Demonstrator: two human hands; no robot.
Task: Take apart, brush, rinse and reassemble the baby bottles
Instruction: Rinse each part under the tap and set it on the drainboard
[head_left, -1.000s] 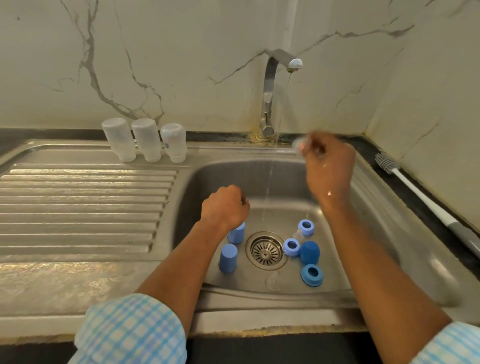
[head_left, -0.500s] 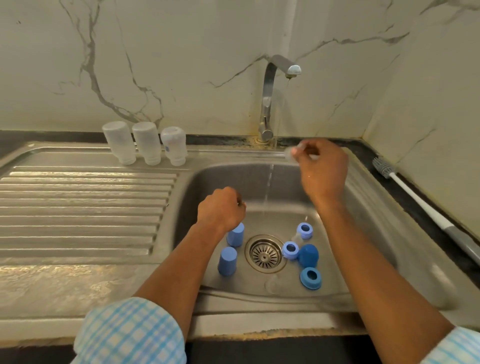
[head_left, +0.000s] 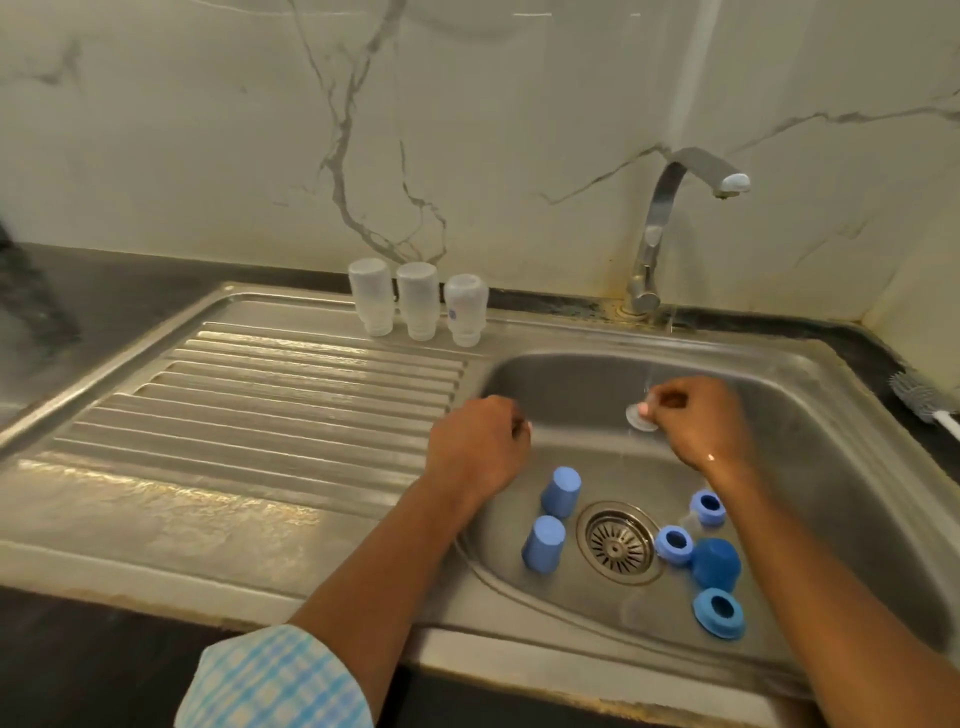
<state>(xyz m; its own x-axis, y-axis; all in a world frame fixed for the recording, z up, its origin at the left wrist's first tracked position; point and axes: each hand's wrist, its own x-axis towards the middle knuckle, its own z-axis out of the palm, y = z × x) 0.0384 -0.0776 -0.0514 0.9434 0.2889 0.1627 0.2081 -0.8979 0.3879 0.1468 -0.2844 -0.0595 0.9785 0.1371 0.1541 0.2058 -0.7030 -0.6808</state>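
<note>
Clear silicone teat (head_left: 638, 422) between the right hand's (head_left: 702, 422) fingers (head_left: 664, 401)

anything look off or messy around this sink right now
Nothing looks spilled or broken. The one odd spot is brownish-yellow staining round the base of the tap. The blue caps and rings lie loose in the sink, as expected mid-wash.

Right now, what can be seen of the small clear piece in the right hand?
The clear piece looks like a small translucent teat with a round flanged base, though it is blurred. The right hand pinches it between its fingers above the sink basin, where a thin stream from the tap seems to reach it.
</note>
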